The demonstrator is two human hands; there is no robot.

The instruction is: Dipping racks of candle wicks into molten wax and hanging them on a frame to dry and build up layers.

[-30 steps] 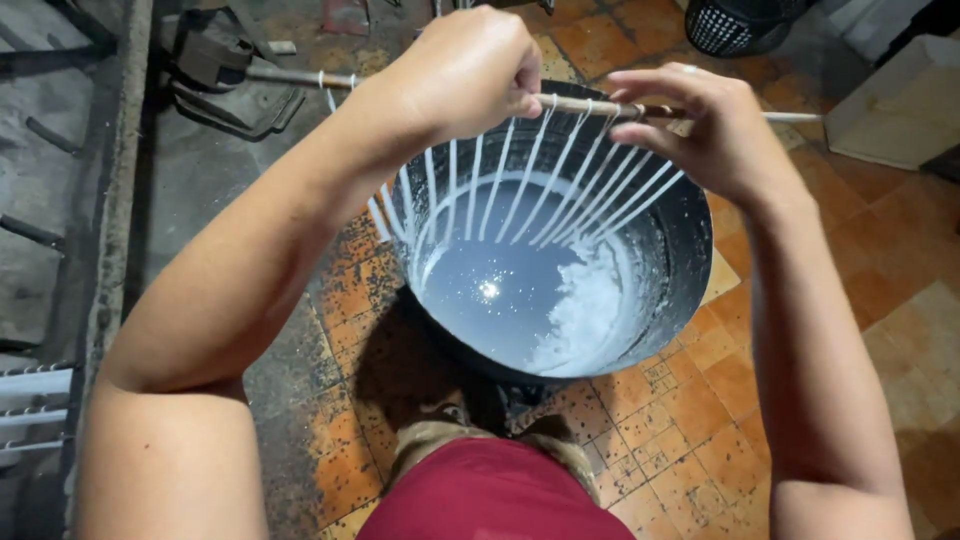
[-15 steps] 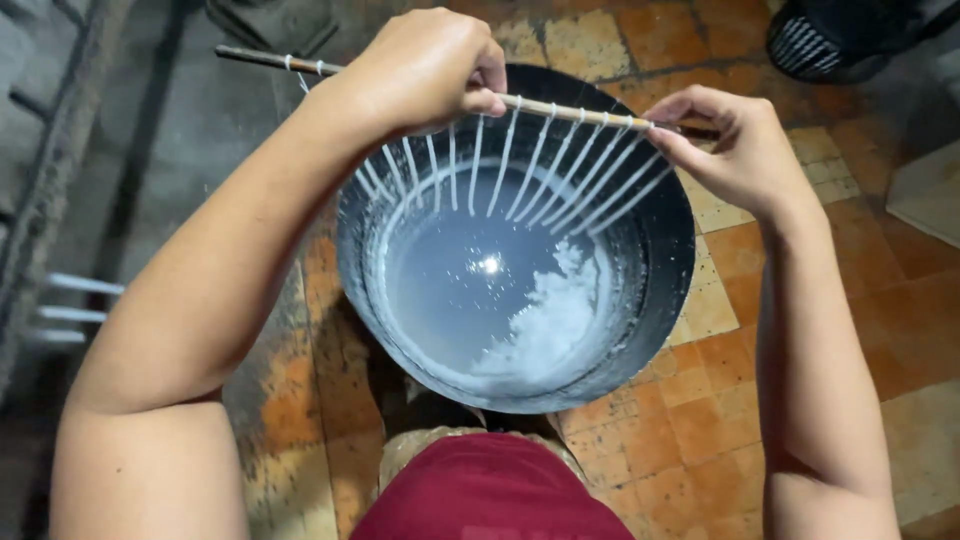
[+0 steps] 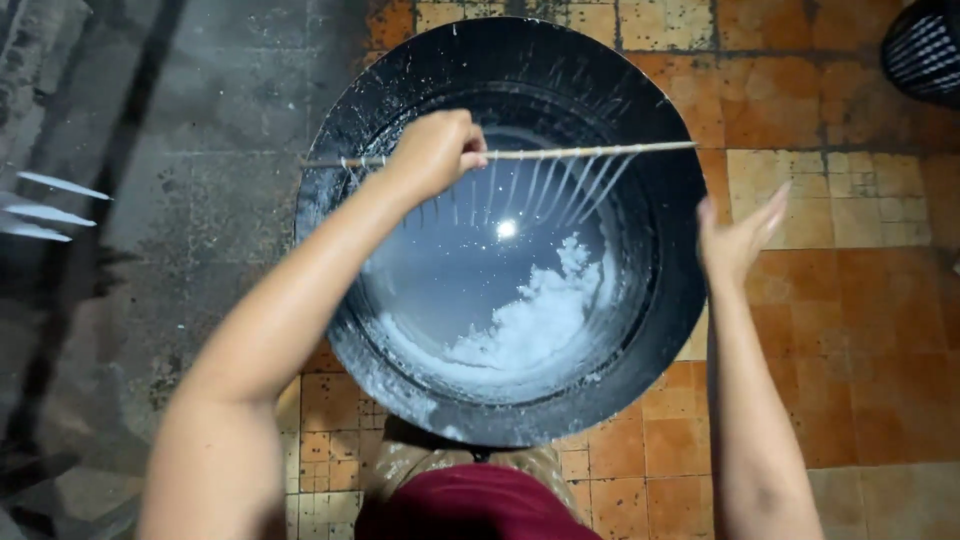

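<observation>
A large black round tub (image 3: 640, 340) stands on the floor below me, holding whitish liquid (image 3: 470, 280) with a patch of white foam (image 3: 540, 325). My left hand (image 3: 435, 152) is closed on a thin wooden stick (image 3: 590, 152) held level across the tub's mouth. Several white strands (image 3: 570, 185) hang from the stick down towards the liquid. My right hand (image 3: 740, 235) is off the stick, flat with fingers extended, beside the tub's right rim.
Orange tiled floor (image 3: 840, 330) spreads to the right and front; grey stained concrete (image 3: 200, 170) lies left. A dark mesh basket (image 3: 925, 50) sits at the top right corner. Pale blade-like objects (image 3: 50, 210) show at the left edge. My maroon-clad body (image 3: 470, 505) is at the bottom.
My right hand has let go of the stick's right end and dropped to the tub's rim. The left hand alone keeps the stick, held lower over the liquid.
</observation>
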